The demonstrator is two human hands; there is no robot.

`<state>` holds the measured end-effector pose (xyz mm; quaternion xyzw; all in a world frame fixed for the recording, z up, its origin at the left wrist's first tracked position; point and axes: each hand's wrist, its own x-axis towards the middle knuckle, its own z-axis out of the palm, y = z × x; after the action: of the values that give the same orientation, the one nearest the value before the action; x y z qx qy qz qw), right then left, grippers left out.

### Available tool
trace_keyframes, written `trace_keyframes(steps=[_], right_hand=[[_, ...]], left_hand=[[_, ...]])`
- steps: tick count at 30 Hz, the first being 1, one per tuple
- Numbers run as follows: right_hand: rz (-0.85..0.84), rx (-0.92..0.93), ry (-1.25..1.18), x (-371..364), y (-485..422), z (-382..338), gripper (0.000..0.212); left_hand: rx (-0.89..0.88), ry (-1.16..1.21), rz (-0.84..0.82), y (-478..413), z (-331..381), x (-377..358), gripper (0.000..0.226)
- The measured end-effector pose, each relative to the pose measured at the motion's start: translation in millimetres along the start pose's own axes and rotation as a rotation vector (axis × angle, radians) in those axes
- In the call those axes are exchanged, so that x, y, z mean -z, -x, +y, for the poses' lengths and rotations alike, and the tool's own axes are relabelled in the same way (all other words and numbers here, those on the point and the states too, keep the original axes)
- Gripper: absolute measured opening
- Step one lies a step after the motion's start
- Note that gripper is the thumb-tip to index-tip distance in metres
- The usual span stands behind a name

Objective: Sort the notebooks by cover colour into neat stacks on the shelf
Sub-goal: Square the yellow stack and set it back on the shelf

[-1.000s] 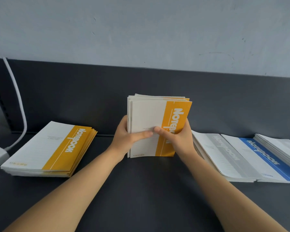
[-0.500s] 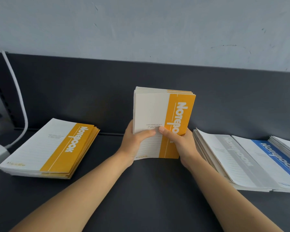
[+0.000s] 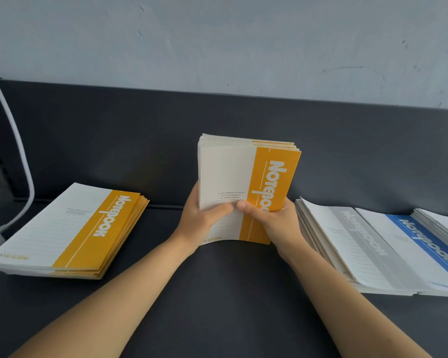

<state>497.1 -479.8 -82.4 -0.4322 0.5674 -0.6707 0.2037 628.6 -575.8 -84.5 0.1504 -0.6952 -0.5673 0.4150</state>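
Since a second before, the bundle of yellow notebooks had straightened from a slight lean to stand nearly upright, and over the last half second it barely shifted. It stood on edge at the middle of the dark shelf, front cover facing the camera, its lower corner bowed where it met the surface. The left hand gripped the bundle's white side, fingers curled behind and thumb laid across the cover. The right hand gripped the yellow-banded side the same way, and the two thumb tips almost met on the cover.

Well apart to the left lay a flat stack of yellow notebooks, its edges slightly fanned. Just beside the right hand lay the grey-banded notebooks, overlapped by a blue-banded notebook further right. A white cable curved down the far left in front of the dark back panel, below a pale wall
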Motion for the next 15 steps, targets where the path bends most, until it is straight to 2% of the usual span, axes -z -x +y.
trace_keyframes(steps=[5,10,15], right_hand=[[-0.052,-0.071,-0.009,3.2,1.6,0.1,0.034],[0.009,-0.115,0.034,3.9,2.9,0.4,0.04],[0.024,-0.217,0.094,6.7,3.2,-7.3,0.047]], left_hand=[[0.111,-0.125,-0.02,2.8,-15.9,7.9,0.064],[0.135,-0.25,-0.074,2.9,-13.4,17.6,0.069],[0.194,-0.144,-0.046,-1.9,-2.7,16.9,0.068]])
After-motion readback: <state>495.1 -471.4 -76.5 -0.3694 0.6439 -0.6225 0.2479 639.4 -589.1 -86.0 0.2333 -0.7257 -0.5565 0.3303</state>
